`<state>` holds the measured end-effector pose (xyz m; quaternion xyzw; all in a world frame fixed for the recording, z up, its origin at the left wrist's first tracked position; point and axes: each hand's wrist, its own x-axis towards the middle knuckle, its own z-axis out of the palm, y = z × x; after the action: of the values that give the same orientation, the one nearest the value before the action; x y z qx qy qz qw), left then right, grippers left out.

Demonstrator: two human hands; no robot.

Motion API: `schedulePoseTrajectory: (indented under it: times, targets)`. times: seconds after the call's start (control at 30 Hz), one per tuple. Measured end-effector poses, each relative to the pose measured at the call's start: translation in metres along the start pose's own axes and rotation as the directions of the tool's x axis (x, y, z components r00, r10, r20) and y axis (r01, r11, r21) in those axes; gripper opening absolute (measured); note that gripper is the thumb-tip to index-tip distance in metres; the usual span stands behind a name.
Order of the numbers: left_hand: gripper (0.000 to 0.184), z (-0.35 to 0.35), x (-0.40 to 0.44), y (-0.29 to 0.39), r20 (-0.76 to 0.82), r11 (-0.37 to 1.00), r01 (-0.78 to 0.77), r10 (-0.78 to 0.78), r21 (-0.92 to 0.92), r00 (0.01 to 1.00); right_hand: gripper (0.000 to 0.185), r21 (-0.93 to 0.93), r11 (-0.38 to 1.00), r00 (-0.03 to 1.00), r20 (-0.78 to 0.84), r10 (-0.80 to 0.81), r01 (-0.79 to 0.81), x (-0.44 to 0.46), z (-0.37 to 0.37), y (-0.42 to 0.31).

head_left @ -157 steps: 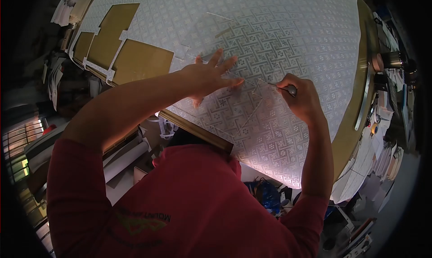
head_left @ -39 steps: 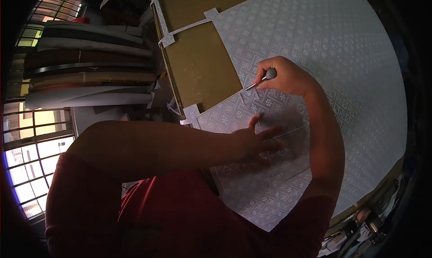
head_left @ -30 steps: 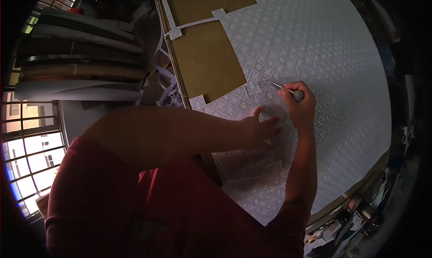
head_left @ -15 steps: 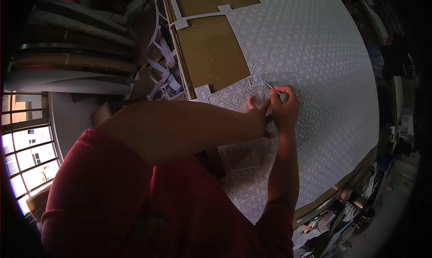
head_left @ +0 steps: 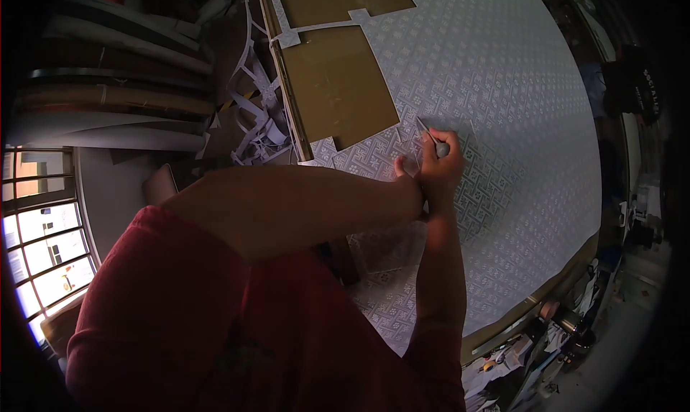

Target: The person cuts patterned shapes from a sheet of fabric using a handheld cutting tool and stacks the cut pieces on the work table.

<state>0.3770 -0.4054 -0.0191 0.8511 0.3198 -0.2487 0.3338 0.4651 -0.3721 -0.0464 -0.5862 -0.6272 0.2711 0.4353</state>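
The right hand (head_left: 443,169) is closing around a pointed tool (head_left: 443,150), gripping it near its rounded end, with the tip pointing far and left. The tip is meeting, or almost meeting, the patterned sheet (head_left: 532,88), just right of the nearer of two cut openings. The left hand (head_left: 407,180) is lying low beside the right wrist, its thumb showing; the right arm is hiding most of its fingers, so whether they are spreading or curling cannot be told. A clear sheet (head_left: 392,248) is lying on the pattern, its near part showing under the left forearm.

The step in hand seems to be marking or scoring along the clear sheet's edge, though no fresh line is showing plainly at the tip. The next move appears to be calling for steady pressure from the left hand and a close, even tool angle, since a slipping clear sheet could be skewing the line.

Through the openings, the brown table (head_left: 341,88) is showing. Thin scraps (head_left: 269,129) are hanging beside its left edge, and long rolls (head_left: 108,128) are lying farther left.
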Motion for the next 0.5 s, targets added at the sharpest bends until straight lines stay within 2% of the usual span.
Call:
schedulePoseTrajectory:
  times: [0.03, 0.1, 0.13, 0.2, 0.23, 0.27, 0.3, 0.37, 0.4, 0.43, 0.5]
  targets:
    - [0.045, 0.003, 0.000, -0.001, -0.002, 1.000, 0.000, 0.001, 0.002, 1.000, 0.013, 0.012, 1.000, 1.000, 0.012, -0.029, 0.029, 0.001, -0.002, 0.004]
    - [0.060, 0.015, 0.005, -0.004, -0.182, 1.000, -0.015, 0.013, -0.008, 0.983, 0.013, 0.023, 0.998, 0.998, 0.026, -0.057, 0.057, 0.003, -0.012, 0.010]
    - [0.060, 0.023, 0.012, -0.004, -0.183, 1.000, -0.013, 0.011, -0.009, 0.983, 0.014, 0.049, 0.996, 0.996, 0.049, -0.073, 0.071, 0.007, -0.019, 0.014]
    - [0.085, 0.037, 0.023, -0.002, -0.333, 0.976, 0.131, -0.183, -0.173, 0.925, 0.015, 0.082, 0.993, 0.993, 0.078, -0.092, 0.086, 0.019, -0.034, 0.018]
    - [0.085, 0.033, 0.020, -0.003, -0.327, 0.975, 0.135, -0.188, -0.176, 0.926, 0.015, 0.071, 0.997, 0.982, 0.180, -0.057, 0.044, 0.024, -0.046, 0.016]
    - [0.094, 0.028, 0.018, -0.004, -0.281, 0.975, 0.109, -0.162, -0.195, 0.946, 0.016, 0.056, 0.998, 0.960, 0.280, -0.019, 0.003, 0.028, -0.056, 0.014]
    - [0.104, 0.025, 0.016, -0.004, -0.236, 0.973, 0.083, -0.134, -0.215, 0.962, 0.016, 0.059, 0.998, 0.959, 0.283, -0.014, -0.003, 0.033, -0.063, 0.016]
    - [0.103, 0.027, 0.016, -0.007, -0.247, 0.983, 0.037, -0.082, -0.180, 0.965, 0.016, 0.051, 0.999, 0.888, 0.459, -0.017, -0.008, 0.050, -0.072, 0.019]
    - [0.102, 0.028, 0.016, -0.008, -0.259, 0.989, -0.011, -0.027, -0.145, 0.966, 0.016, 0.057, 0.998, 0.885, 0.465, -0.018, -0.010, 0.058, -0.074, 0.018]
    - [0.102, 0.028, 0.017, -0.007, -0.253, 0.989, -0.002, -0.036, -0.150, 0.967, 0.016, 0.058, 0.998, 0.847, 0.531, -0.036, 0.007, 0.065, -0.076, 0.017]
    - [0.101, 0.030, 0.021, -0.002, -0.135, 0.987, 0.158, -0.158, -0.010, 0.978, 0.016, 0.070, 0.997, 0.800, 0.597, -0.058, 0.019, 0.079, -0.077, 0.015]
